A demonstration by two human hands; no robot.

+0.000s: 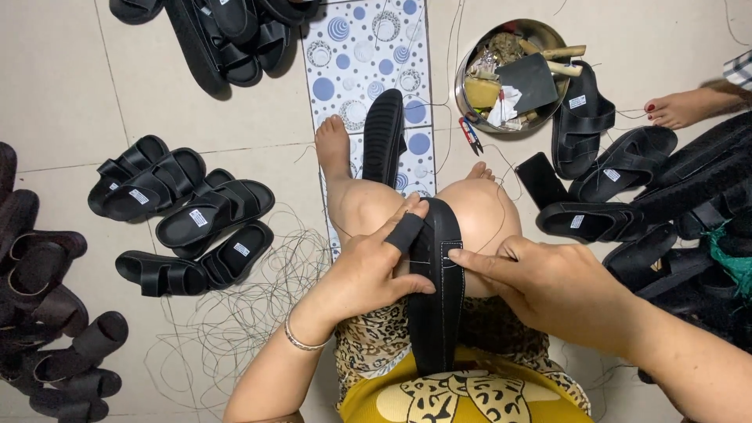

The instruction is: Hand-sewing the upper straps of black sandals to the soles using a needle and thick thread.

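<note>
Two hands on one black sandal sole (435, 298), lower centre of the frame, long axis running top to bottom between our knees. Left hand (368, 270) clamps its left edge, thumb in a black guard; right hand (548, 286) pinches the right edge, equally near. Loose thread (235, 321) lower left, finished sandals (188, 215) left, metal bowl (513, 74) upper right, floor (63, 78) underneath.
</note>
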